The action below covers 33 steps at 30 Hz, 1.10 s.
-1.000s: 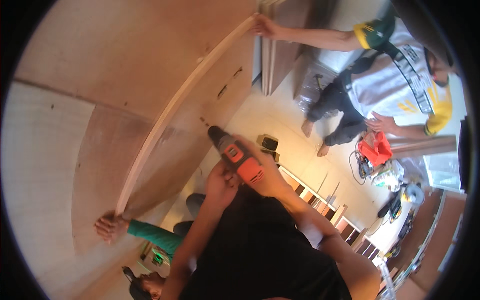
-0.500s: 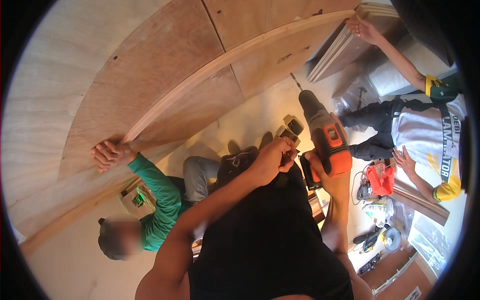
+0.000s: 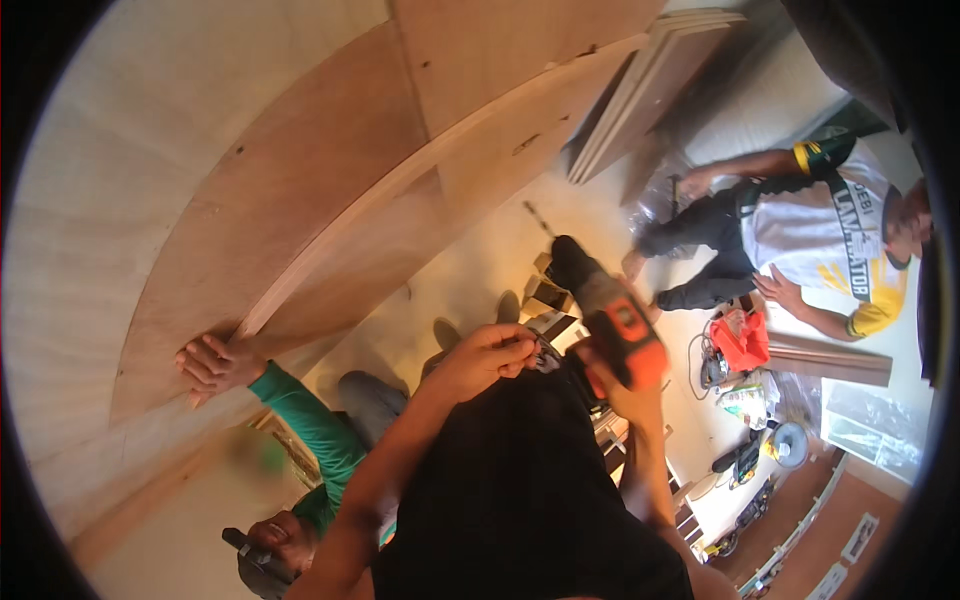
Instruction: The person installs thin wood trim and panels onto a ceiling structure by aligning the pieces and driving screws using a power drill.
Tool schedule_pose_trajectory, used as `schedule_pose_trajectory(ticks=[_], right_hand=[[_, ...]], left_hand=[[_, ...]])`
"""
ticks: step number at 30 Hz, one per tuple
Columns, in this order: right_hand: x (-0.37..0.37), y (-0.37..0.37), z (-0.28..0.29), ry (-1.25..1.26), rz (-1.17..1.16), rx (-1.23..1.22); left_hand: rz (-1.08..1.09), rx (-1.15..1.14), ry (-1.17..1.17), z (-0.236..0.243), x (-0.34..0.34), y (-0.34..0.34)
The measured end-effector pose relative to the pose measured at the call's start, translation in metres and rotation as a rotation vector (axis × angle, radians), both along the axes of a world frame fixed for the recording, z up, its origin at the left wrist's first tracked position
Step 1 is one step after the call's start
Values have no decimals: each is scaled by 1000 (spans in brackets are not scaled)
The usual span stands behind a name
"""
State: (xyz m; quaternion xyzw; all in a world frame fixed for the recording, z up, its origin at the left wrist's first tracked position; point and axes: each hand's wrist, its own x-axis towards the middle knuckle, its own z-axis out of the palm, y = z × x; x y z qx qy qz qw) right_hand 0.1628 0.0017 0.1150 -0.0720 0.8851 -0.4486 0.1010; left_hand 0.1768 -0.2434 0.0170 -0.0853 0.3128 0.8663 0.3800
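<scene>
Within right hand point(image 3: 628, 394), blocky plastic drill point(image 3: 622, 328)

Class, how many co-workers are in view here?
2: a person in green at lower left; a person in a white-and-yellow shirt at right. Others may be hidden.

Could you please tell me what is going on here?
The person's right hand holds an orange cordless drill, its bit off the plywood panel. The left hand is curled nearby; whether it grips anything is unclear. A green-sleeved co-worker's hand is at the lower end of a wooden strip; another co-worker stands at right.
</scene>
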Motion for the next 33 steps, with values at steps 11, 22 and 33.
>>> schedule_pose_trajectory(ticks=[11, 22, 33], right_hand=[[52, 4, -6, -232, -272, -823], [25, 50, -35, -332, -255, -919], [10, 88, -50, -354, -145, -1009]], left_hand=[[686, 156, -120, 7, -47, -15], [734, 401, -148, 28, -68, 38], [867, 47, -93, 39, -76, 73]])
